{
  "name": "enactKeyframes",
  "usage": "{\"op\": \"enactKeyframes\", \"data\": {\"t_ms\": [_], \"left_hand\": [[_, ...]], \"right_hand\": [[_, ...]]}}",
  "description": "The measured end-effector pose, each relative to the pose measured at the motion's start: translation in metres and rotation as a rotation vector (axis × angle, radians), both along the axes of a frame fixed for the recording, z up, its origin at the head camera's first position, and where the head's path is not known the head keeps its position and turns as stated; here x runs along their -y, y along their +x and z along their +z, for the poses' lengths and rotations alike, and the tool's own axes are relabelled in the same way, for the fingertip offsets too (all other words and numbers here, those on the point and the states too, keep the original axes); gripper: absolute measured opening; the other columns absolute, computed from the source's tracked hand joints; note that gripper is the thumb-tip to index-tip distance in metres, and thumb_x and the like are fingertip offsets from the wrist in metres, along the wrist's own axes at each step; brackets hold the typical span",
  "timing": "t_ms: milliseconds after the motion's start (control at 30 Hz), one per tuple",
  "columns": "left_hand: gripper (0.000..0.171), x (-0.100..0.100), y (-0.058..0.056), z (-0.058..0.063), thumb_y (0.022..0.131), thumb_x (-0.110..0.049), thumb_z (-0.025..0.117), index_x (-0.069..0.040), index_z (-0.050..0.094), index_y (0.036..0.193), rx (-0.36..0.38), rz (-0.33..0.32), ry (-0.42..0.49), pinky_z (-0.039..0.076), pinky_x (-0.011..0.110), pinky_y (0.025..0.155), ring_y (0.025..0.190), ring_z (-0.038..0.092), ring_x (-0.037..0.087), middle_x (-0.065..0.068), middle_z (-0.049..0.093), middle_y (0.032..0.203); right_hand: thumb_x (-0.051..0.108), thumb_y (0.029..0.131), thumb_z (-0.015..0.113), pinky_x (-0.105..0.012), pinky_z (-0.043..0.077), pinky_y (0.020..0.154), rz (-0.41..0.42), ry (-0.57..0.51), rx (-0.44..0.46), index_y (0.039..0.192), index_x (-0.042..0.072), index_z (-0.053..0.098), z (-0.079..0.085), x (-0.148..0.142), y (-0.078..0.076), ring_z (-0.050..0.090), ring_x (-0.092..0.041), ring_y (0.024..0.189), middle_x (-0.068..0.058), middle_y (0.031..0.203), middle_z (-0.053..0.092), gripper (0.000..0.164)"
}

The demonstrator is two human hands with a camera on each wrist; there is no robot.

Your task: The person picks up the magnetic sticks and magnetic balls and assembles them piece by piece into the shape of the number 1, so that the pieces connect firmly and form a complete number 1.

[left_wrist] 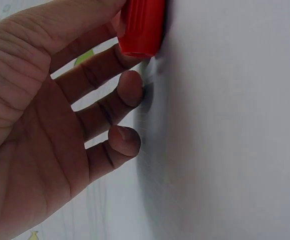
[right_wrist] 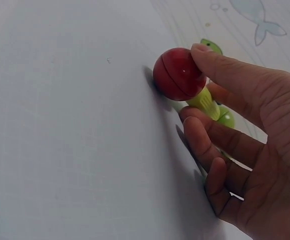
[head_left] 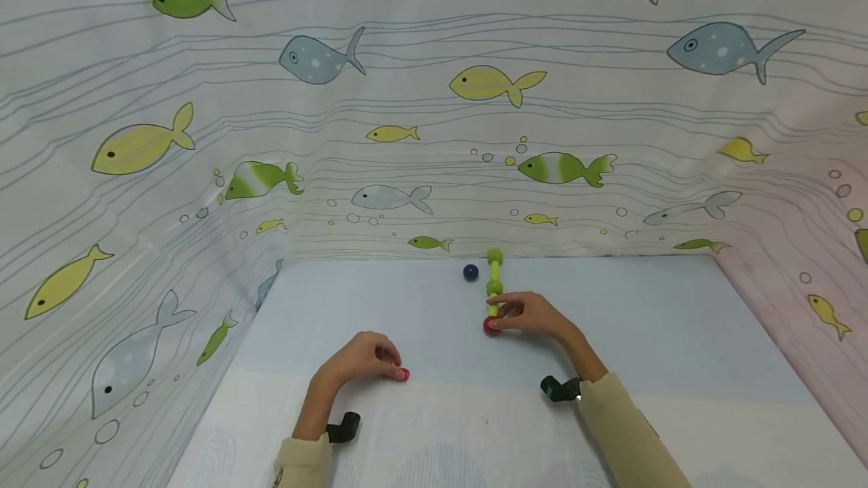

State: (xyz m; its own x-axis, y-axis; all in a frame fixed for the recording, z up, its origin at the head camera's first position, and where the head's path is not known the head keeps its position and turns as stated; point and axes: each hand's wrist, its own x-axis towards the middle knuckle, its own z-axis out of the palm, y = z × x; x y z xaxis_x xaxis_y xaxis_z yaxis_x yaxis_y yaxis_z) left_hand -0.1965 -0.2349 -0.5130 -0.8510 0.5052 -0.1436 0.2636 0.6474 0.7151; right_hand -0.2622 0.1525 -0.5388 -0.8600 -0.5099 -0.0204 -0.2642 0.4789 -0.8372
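My left hand [head_left: 366,356] pinches a small red ribbed rod [left_wrist: 142,27] between thumb and fingers, low over the table; the other fingers curl loosely in the left wrist view. Farther forward, my right hand [head_left: 537,315] grips the near end of a straight chain lying on the table. At that end is a glossy red ball [right_wrist: 175,75] with a seam line, my thumb on its side. Beyond it come a yellow rod [right_wrist: 203,101], a green ball [head_left: 495,288], a second yellow rod [head_left: 495,271] and another green ball [head_left: 495,255]. The fingers partly cover the nearer rod.
A dark blue ball [head_left: 471,272] sits just left of the chain, near the table's back edge. Behind and beside the pale table [head_left: 651,322] rises a white sheet [head_left: 420,13] printed with fish and wavy lines. Each wrist carries a small black camera [head_left: 343,428].
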Motion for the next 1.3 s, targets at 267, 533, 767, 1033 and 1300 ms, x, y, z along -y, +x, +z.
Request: {"op": "enactKeyframes", "data": {"t_ms": [267,533,767,1033,1300], "left_hand": [[0.022,0.004,0.002,0.001,0.075,-0.023,0.088,-0.014,0.075,0.090,0.007,-0.028,0.016,0.046,0.029,0.066,0.074,0.056,0.015,-0.005,0.063,0.080],[0.017,0.002,0.000,0.001,0.076,-0.018,0.086,-0.015,0.075,0.089,-0.024,-0.071,0.006,0.047,0.027,0.064,0.072,0.056,0.012,-0.004,0.066,0.083],[0.017,-0.006,-0.001,0.002,0.076,-0.022,0.086,-0.015,0.075,0.088,-0.041,-0.041,-0.008,0.046,0.028,0.063,0.071,0.055,0.012,-0.009,0.064,0.078],[0.017,-0.019,-0.006,0.003,0.077,-0.023,0.086,-0.014,0.075,0.086,-0.061,-0.038,-0.031,0.046,0.027,0.061,0.069,0.055,0.010,-0.011,0.063,0.074],[0.013,-0.036,-0.013,0.007,0.078,-0.025,0.085,-0.019,0.075,0.084,-0.081,-0.028,-0.036,0.047,0.027,0.063,0.072,0.056,0.009,-0.014,0.065,0.076]], "right_hand": [[0.030,0.085,0.079,-0.037,0.050,0.080,-0.002,0.006,-0.005,0.127,0.011,0.066,0.000,0.000,0.000,0.063,-0.017,0.088,-0.002,0.101,0.069,0.048],[0.030,0.085,0.079,-0.037,0.050,0.079,-0.003,0.000,-0.005,0.127,0.011,0.067,-0.001,0.000,0.000,0.063,-0.017,0.087,-0.001,0.100,0.069,0.048],[0.031,0.085,0.079,-0.037,0.050,0.079,-0.003,-0.002,-0.003,0.127,0.011,0.066,-0.001,0.000,0.000,0.063,-0.017,0.087,-0.001,0.100,0.069,0.048],[0.032,0.085,0.079,-0.037,0.050,0.080,-0.001,0.005,-0.013,0.127,0.011,0.066,0.000,0.000,0.000,0.063,-0.017,0.088,-0.001,0.100,0.069,0.048],[0.031,0.085,0.079,-0.037,0.050,0.079,-0.004,0.006,-0.013,0.127,0.010,0.066,0.000,0.000,0.001,0.062,-0.017,0.087,-0.001,0.100,0.069,0.049]]}}
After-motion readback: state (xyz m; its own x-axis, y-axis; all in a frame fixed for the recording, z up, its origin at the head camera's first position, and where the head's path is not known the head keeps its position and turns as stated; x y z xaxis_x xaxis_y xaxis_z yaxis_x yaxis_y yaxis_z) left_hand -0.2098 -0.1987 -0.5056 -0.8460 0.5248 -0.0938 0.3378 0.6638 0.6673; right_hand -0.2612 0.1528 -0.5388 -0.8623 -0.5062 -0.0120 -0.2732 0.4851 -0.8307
